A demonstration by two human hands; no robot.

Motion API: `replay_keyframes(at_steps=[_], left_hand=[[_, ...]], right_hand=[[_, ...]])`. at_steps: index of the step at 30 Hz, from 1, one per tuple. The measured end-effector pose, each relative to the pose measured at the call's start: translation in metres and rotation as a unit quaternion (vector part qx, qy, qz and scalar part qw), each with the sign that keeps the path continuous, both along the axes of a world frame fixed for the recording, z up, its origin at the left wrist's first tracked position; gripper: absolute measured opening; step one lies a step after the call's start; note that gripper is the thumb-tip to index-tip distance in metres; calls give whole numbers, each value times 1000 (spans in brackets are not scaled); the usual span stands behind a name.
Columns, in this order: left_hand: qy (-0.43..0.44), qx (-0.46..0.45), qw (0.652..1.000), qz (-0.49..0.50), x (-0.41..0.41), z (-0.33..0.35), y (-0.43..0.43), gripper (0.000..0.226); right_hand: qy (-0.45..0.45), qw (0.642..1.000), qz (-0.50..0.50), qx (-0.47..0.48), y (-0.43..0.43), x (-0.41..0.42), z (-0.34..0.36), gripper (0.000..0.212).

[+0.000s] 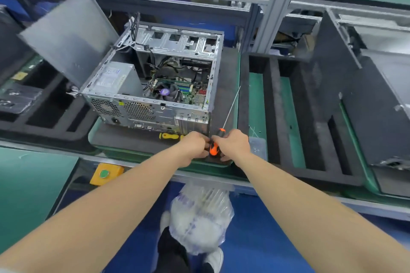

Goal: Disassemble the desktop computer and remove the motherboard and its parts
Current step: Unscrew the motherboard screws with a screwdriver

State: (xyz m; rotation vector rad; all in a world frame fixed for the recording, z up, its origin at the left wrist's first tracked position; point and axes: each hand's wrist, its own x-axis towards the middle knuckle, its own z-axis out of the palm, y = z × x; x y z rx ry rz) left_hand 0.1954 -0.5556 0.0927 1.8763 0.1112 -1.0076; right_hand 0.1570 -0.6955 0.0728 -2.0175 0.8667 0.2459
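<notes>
The right hand (233, 143) grips the orange screwdriver (214, 149) just in front of the computer case (144, 115). Whether the left hand (195, 144) clamps it cannot be told. The motherboard (196, 95) remains inside the case. Seat the tip squarely before turning.

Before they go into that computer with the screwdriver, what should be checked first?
1. Side panel off case: ok.
2. Motherboard in view: ok.
3. Screwdriver in right hand: ok.
4. Left hand free: not ok, it is at the handle too.
5. Cables unplugged: cannot tell.
</notes>
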Motion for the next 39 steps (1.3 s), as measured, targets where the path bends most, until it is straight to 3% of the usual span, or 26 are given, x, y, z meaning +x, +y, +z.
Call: replay_keyframes(at_steps=[3,7,13,17,20,23,25,30,35,39], left_hand=[[14,-24,999,46,-4,2,-9,36],[-12,-66,997,36,-9,17,-14,34],[-116,-82,979,-149,-3,61,-29,46],[-239,-74,960,-126,20,101,-29,43],[-424,-18,904,-48,49,128,-12,40],[-555,39,830,-45,82,145,17,59],[-596,81,797,-49,107,150,39,57],[-635,151,756,-55,165,153,82,32],[-618,120,772,-88,218,153,107,24],[-600,43,793,-95,254,153,111,19]], right_hand=[[9,999,-36,39,3,4,0,37],[-25,995,-78,60,4,0,4,30],[-194,976,-96,-41,-2,-6,31,15],[-275,958,-81,-34,-12,7,78,20],[-317,946,-36,-51,-16,21,112,20],[-354,930,21,-92,-10,37,143,27],[-377,922,38,-85,0,49,159,28],[-428,903,16,39,27,79,192,14],[-535,831,-65,137,46,128,231,9],[-586,807,-27,68,59,183,263,15]])
